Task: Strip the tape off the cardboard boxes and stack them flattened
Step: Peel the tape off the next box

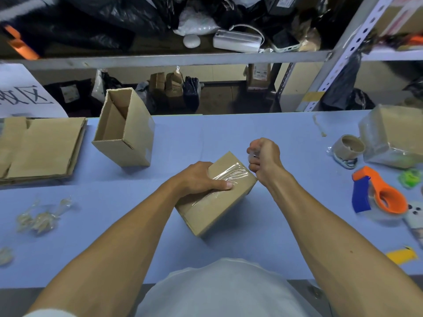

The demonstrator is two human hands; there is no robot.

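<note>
the job looks partly done. a pile of flat cardboard lies on the far left of the blue table, so some boxes are already squashed and stacked. little balls of pulled-off tape sit on the table near the left edge.

in the middle is a small closed box with shiny clear tape on top. the left hand lies on the box and holds it down, thumb pressed on the tape. the right hand is closed in a fist just by the far corner of the box, and it seems to pinch a bit of clear tape between the fingers. so this box is being peeled right now, i think.

an open box stands behind, near the flat pile. it looks ready to be squashed flat, but it is not flat yet. on the far right is a wrapped box, all covered in tape, not touched yet. so three boxes are left to finish.
</note>
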